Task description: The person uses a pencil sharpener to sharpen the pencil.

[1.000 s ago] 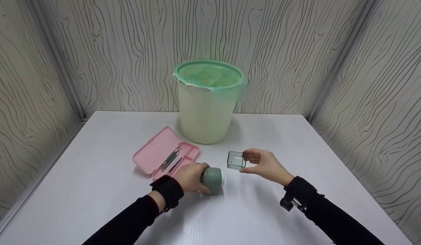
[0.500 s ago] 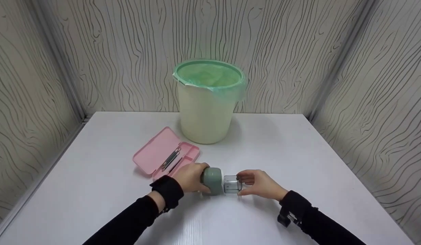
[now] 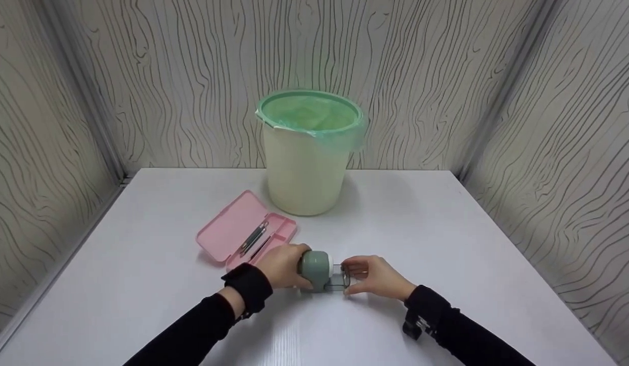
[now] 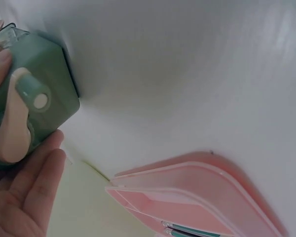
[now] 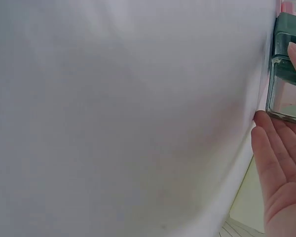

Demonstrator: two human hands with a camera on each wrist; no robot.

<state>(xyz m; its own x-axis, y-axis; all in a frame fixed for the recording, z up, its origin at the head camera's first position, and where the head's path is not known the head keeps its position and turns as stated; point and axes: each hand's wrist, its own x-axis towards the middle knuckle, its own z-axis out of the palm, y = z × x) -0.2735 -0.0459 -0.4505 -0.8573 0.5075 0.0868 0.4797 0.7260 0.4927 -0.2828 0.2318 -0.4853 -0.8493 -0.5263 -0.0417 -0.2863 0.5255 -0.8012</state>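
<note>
A green crank pencil sharpener [image 3: 314,271] lies on its side on the white table in the head view, and my left hand [image 3: 282,266] grips it around the body. Its pink crank handle [image 4: 12,123] shows in the left wrist view. At the sharpener's right end, my right hand [image 3: 376,277] holds the clear shavings drawer [image 3: 338,280] between thumb and fingers. Part of the drawer sits inside the sharpener's body while its outer end sticks out. The right wrist view also shows the see-through drawer [image 5: 285,96] at the body, with fingertips against its end.
Behind my left hand lies an opened pink pencil case [image 3: 233,229] with several pencils [image 3: 254,238] in it. A pale bin [image 3: 306,170] with a green rim and a plastic liner stands at the back. Patterned panels [image 3: 202,76] enclose the table [image 3: 421,218].
My right hand has brought the clear drawer down and left to the sharpener, and it has slid partway in. My left hand has stayed on the sharpener.
</note>
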